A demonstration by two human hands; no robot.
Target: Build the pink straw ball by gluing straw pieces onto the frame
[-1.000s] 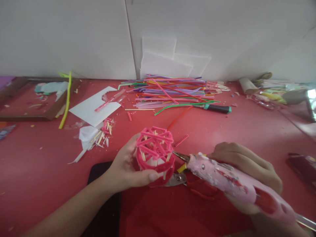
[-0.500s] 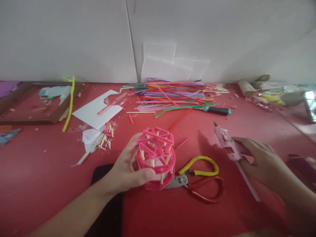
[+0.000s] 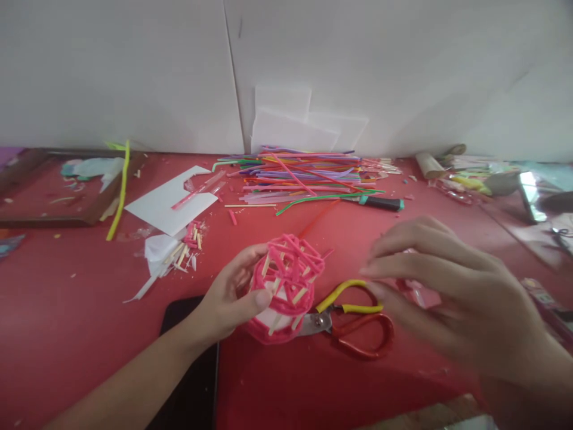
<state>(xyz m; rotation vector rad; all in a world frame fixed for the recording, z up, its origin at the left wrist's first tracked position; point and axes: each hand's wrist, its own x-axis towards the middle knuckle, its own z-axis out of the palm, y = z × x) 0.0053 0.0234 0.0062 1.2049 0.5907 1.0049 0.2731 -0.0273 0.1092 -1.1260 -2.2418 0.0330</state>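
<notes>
A small pink round model (image 3: 289,269), built from fuzzy pink pipe cleaners and short wooden sticks, is in my left hand (image 3: 237,292), tilted to the right. My thumb presses on its near side and the fingers wrap behind it. My right hand (image 3: 456,286), slightly blurred, hovers on the right with fingers stretched forward and the thumb apart. Behind it a pink glue gun (image 3: 423,294) lies on the table, mostly hidden by the hand. Scissors (image 3: 320,322) with yellow and red handles lie between my hands, their blades partly under the model.
Coloured pipe cleaners (image 3: 308,173) are heaped against the wall, with a black-handled utility knife (image 3: 380,203) in front. White paper (image 3: 168,206) and cut stick pieces (image 3: 183,251) lie at left, near a brown frame (image 3: 54,224). A dark phone-like slab (image 3: 197,382) is under my left forearm.
My right hand has let go of the glue gun and moved left and nearer to me. The model has been tipped to the right in my left hand. The view has shifted slightly.
</notes>
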